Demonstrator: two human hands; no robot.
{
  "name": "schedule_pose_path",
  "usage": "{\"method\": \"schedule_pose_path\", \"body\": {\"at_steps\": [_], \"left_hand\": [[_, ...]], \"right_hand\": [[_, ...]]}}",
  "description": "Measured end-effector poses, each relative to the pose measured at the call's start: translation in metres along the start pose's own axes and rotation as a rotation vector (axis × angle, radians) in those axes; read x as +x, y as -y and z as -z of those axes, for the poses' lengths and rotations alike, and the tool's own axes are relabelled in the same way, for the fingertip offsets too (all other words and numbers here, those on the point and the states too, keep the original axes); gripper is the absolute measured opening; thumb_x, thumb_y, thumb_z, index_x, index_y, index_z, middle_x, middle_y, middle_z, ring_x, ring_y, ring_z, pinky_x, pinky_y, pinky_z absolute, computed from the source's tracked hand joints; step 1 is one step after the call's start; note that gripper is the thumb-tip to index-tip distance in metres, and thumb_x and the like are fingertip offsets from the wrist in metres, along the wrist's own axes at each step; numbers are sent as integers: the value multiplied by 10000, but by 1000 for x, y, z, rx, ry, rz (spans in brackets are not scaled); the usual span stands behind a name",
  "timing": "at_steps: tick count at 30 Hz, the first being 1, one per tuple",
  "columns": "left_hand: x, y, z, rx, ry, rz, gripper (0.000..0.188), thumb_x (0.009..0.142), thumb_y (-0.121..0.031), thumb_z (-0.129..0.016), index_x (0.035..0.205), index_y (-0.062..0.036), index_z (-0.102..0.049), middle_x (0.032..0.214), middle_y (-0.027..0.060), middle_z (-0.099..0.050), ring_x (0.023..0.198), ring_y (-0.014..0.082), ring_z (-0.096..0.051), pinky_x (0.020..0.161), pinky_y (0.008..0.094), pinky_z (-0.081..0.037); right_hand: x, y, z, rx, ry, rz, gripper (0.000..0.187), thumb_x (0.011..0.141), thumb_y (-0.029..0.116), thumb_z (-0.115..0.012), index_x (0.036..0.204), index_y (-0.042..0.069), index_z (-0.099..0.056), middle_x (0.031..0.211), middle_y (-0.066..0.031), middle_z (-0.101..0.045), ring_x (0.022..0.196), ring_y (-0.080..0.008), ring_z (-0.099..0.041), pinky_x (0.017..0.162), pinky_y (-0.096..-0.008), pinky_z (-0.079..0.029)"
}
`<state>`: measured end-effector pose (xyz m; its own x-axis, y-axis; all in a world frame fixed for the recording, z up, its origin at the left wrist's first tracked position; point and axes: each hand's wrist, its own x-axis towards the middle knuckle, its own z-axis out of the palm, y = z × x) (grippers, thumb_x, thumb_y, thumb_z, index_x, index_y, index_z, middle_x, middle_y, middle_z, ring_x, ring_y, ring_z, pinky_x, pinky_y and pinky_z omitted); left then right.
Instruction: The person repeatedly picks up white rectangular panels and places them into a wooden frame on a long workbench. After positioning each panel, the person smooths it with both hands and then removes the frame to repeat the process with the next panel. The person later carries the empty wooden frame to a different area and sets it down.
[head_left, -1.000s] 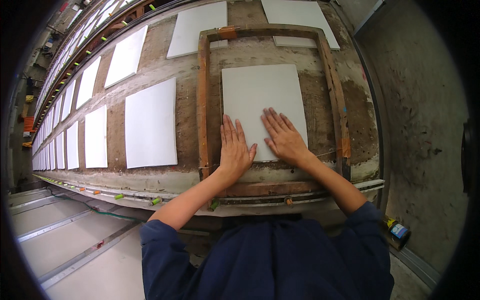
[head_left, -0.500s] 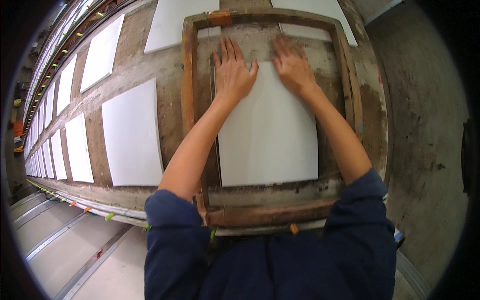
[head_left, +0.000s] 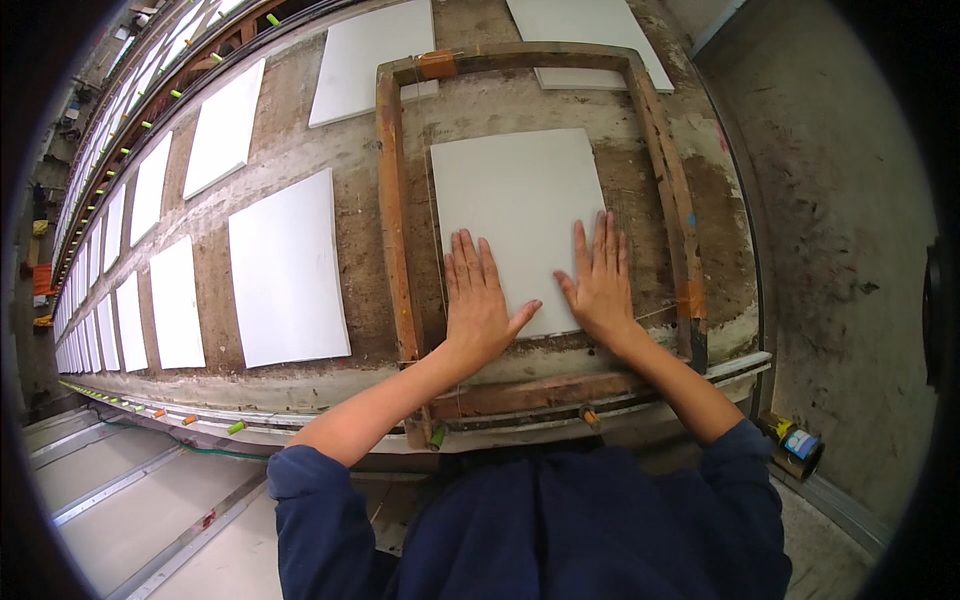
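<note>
A white rectangular sheet [head_left: 517, 195] lies flat on the brown, stained table, inside a worn wooden frame [head_left: 393, 225]. My left hand [head_left: 477, 308] rests flat on the sheet's near left part, fingers stretched out and thumb spread. Flat at its near right edge is my right hand [head_left: 602, 290], fingers also extended and pointing away from me. Neither hand grips anything. Orange tape [head_left: 436, 66] wraps the frame's far bar near its left corner. My hands and wrists hide parts of the sheet's near corners.
To the left lies another white sheet [head_left: 285, 270], with rows of more beyond it. Two sheets reach under or behind the frame's far bar. Green and orange pegs [head_left: 236, 427] line the near rail. A dark cylinder with a yellow top [head_left: 795, 445] stands at lower right.
Both my hands have slid toward me, from the sheet's far end to its near end, staying flat. The view has shifted slightly, and the sheet's far edge is uncovered.
</note>
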<state>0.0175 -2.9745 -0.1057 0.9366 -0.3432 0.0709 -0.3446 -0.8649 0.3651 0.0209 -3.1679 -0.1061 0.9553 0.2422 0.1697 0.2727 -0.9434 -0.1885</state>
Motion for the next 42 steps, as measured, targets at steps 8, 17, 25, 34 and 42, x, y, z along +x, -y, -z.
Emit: {"method": "schedule_pose_path", "body": {"at_steps": [8,17,25,34,42], "left_hand": [[108,34,-14,175,-124,98,952,816,-570,-466,1345,153,-145,1438,299,-99,1366,383,-19,1057,572,12],[174,58,-24,227,-408,163,755,904,-443,-383,1353,127,-172,1428,263,-201,1360,355,-117,1072,554,-36],[43,16,-20,189,-196,-68,689,896,-351,-402,1339,136,-200,1428,279,-178,1363,370,-90,1066,566,-5],[9,2,-5,144,-70,-123,701,873,-371,-427,1360,90,-221,1438,292,-110,1368,383,-28,1026,628,28],[13,8,-7,97,-102,-160,728,865,-398,-464,1374,60,-214,1432,302,-118,1363,391,-50,1008,651,10]], "right_hand": [[120,-25,-31,27,-14,173,559,881,276,-424,1361,16,-304,1435,-151,-271,1354,-242,-206,1097,-434,-166],[183,-35,-50,-117,-221,-76,513,917,277,-339,1354,11,-318,1426,-128,-302,1346,-238,-225,1101,-438,-163],[51,16,-22,87,-109,181,532,884,244,-430,1330,-29,-333,1406,-187,-309,1346,-284,-216,1095,-460,-147],[25,10,8,70,-6,263,555,876,233,-467,1360,14,-309,1438,-146,-271,1368,-258,-164,1100,-479,-73],[21,-2,-10,139,-98,103,557,858,243,-509,1337,17,-334,1402,-198,-303,1334,-318,-235,1077,-467,-195]]}}
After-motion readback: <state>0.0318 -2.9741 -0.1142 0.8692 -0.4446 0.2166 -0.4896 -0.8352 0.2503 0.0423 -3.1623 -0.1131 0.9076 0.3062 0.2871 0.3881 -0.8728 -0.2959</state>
